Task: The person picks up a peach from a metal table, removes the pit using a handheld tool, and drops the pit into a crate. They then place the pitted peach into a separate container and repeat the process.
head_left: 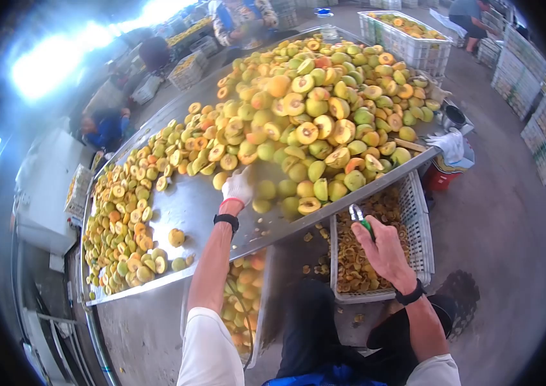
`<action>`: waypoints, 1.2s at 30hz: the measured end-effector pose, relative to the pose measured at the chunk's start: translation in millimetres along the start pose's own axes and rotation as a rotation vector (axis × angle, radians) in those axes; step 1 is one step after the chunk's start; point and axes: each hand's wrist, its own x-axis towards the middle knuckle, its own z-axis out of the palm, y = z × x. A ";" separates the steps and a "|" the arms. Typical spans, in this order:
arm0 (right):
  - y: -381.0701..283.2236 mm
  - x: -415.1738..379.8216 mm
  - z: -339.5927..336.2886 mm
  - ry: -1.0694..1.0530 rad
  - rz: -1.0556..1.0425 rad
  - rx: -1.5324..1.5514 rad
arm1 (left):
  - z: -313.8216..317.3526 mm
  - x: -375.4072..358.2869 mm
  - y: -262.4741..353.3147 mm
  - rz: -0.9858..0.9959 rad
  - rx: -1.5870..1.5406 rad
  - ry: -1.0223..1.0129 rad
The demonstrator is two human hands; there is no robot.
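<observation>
"First, finger status?"

"My right hand [383, 248] is closed around the tool [358, 215], metal end beyond the fingertips. My gloved left hand [239, 185] reaches to the fruit [308, 132]; I cannot tell whether its fingers grip any."

"Fruit location and handling?"

"Heaped ahead and to the right of my left fingers. Each piece should be light and fairly firm, slippery on cut faces, easily bruised. Grip around the skin, lightly."

"Edges and clearance?"

"Bare table [183, 199] lies left of my left fingers; its near rim passes beneath that forearm. Below my right fingers, the crate [422, 225]; the tool's tip is near the rim."
</observation>
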 end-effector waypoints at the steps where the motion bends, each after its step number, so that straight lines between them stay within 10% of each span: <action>1: -0.9 -1.5 0.3 0.040 -0.080 0.031 | 12.5 4.7 -5.6 0.000 0.057 -0.002; 7: -9.2 -9.1 -4.9 0.008 0.037 0.046 | -1.4 -11.1 -11.8 0.005 -0.104 0.087; 12: -16.0 -22.5 11.8 -0.081 -0.035 -0.105 | -71.2 -85.8 45.3 -0.459 -1.690 -0.232; 23: -23.4 -37.8 5.7 0.109 -0.259 -0.140 | -129.4 -195.2 216.6 -0.203 -1.841 -0.453; 36: -4.8 -34.0 -5.5 0.091 -0.025 0.009 | -85.6 -173.3 284.9 0.065 -1.577 0.058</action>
